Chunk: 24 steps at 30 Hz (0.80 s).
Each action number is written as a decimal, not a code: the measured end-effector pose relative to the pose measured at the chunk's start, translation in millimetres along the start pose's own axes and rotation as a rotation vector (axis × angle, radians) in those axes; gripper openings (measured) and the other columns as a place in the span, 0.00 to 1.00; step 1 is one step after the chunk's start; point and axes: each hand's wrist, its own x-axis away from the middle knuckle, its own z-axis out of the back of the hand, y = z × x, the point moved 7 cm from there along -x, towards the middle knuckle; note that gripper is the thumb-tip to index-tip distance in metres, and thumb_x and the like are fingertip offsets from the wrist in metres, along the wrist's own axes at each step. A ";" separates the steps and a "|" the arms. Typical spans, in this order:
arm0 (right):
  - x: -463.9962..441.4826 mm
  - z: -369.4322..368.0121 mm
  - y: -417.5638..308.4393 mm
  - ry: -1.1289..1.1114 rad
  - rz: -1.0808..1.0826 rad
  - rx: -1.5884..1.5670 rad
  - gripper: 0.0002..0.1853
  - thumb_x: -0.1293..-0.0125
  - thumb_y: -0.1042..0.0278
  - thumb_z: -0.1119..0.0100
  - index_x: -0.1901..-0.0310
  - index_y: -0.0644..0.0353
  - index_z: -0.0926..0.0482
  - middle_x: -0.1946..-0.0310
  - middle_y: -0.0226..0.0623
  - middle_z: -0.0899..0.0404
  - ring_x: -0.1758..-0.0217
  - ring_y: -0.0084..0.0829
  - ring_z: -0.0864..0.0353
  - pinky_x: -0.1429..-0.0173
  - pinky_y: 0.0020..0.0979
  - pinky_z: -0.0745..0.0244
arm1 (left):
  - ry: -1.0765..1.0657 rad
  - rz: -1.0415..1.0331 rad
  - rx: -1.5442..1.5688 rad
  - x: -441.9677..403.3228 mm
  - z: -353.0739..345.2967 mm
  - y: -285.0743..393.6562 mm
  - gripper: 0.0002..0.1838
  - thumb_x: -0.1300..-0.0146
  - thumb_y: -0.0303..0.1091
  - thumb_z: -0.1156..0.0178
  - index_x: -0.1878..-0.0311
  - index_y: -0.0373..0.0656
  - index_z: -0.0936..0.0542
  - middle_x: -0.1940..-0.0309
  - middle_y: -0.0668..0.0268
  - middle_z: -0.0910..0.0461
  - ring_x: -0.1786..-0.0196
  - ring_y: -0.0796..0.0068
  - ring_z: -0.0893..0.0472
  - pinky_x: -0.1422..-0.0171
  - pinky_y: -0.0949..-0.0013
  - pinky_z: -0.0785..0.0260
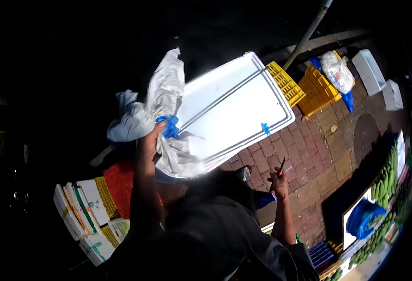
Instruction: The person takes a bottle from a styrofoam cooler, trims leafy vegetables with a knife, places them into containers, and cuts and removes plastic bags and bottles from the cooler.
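My left hand [150, 136] is closed on a bunched white plastic sack [166, 89], with crumpled blue plastic [169, 127] beside the fingers. The sack's loose folds hang over the left end of a large white foam box [236, 100], which has a piece of blue tape [265, 129] on its edge. Lower right, apart from the box, my right hand [279, 181] grips a small red-handled knife [282, 165], its dark pointed blade sticking up past the fingers. Part of the handle is hidden in the hand.
Yellow crates [316, 91] and a white plastic bag [337, 72] stand beyond the box, near a pole [309, 35]. Stacked foam boxes [91, 206] and a red basket [120, 185] are at left. Green vegetables [386, 185] and a blue bag [365, 218] lie right of the brick paving [304, 164].
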 end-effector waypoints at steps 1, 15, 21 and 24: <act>-10.5 -1.1 -20.0 -0.019 0.033 -0.027 0.25 0.31 0.63 0.41 0.38 0.70 0.30 0.61 0.39 0.19 0.67 0.28 0.16 0.71 0.28 0.26 | 0.021 -0.005 -0.119 -0.7 -15.6 -5.4 0.30 0.43 0.22 0.33 0.36 0.36 0.30 0.44 0.60 0.25 0.42 0.67 0.25 0.36 0.66 0.32; -13.7 -220.9 -247.6 -0.631 0.218 -0.121 0.13 0.33 0.77 0.46 0.47 0.62 0.25 0.75 0.26 0.24 0.78 0.15 0.32 0.75 0.20 0.37 | -0.344 0.041 -0.393 2.8 -102.9 -95.2 0.29 0.44 0.43 0.27 0.43 0.36 0.24 0.48 0.59 0.22 0.46 0.66 0.23 0.39 0.67 0.29; -24.7 -246.1 -230.5 -0.645 0.266 -0.079 0.06 0.31 0.68 0.40 0.65 0.59 0.23 0.78 0.25 0.25 0.80 0.14 0.33 0.77 0.20 0.41 | -0.209 0.015 -0.835 -10.3 -2.2 -67.9 0.29 0.35 0.51 0.37 0.42 0.36 0.25 0.49 0.59 0.23 0.49 0.69 0.22 0.42 0.67 0.28; -21.8 -263.6 -239.5 -0.602 0.292 -0.078 0.08 0.31 0.68 0.40 0.68 0.59 0.26 0.79 0.28 0.24 0.82 0.16 0.32 0.78 0.22 0.40 | -0.018 -0.074 -0.787 -13.6 82.8 -32.8 0.28 0.35 0.49 0.37 0.41 0.36 0.25 0.48 0.59 0.23 0.47 0.69 0.23 0.41 0.67 0.29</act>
